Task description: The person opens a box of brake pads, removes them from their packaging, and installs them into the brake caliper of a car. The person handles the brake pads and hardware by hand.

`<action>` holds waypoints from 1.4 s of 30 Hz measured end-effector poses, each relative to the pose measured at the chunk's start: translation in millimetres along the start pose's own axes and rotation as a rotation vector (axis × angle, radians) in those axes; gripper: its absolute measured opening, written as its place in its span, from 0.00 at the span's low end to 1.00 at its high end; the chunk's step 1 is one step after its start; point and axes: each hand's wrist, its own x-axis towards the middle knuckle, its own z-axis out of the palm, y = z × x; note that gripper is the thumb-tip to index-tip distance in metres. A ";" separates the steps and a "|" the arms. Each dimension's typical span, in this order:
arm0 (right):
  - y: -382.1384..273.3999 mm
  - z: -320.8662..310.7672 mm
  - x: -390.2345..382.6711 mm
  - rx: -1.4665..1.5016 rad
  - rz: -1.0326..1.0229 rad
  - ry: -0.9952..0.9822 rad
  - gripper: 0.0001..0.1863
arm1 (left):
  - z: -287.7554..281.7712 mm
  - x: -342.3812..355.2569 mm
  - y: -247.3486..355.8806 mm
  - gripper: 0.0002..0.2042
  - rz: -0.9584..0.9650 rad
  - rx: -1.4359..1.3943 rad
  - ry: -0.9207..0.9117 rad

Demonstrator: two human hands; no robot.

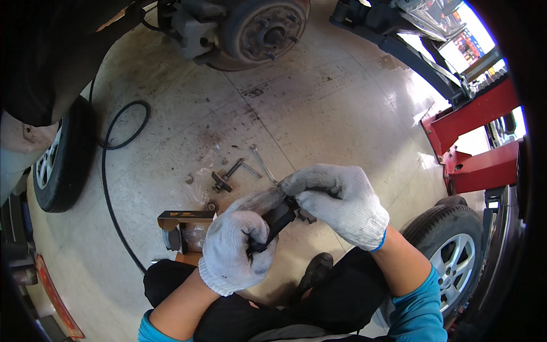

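At centre, in mid-air, is a matte black, angular part [280,219]. The left grip [233,236], ribbed-cuff white knit, is closed around it; the right grip [345,202] curls at its upper end, hold not determinable. Beyond: slender metal wrench [262,162]; open cardboard box [171,216], dark flap bearing orange print; scuffed floor [342,114].

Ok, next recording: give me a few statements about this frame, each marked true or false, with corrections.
1. The left hand and right hand both wear pale gloves. True.
2. The black part is lying loose on the ground. False: the left hand grips the black part.
3. An open box sits left of the left hand. True.
4. A wheel is mounted on the hub. False: the hub shows exposed studs.
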 end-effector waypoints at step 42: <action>14.4 16.6 -2.4 -0.055 -0.270 0.166 0.16 | 11.8 -7.7 12.8 0.18 -0.521 -0.470 0.215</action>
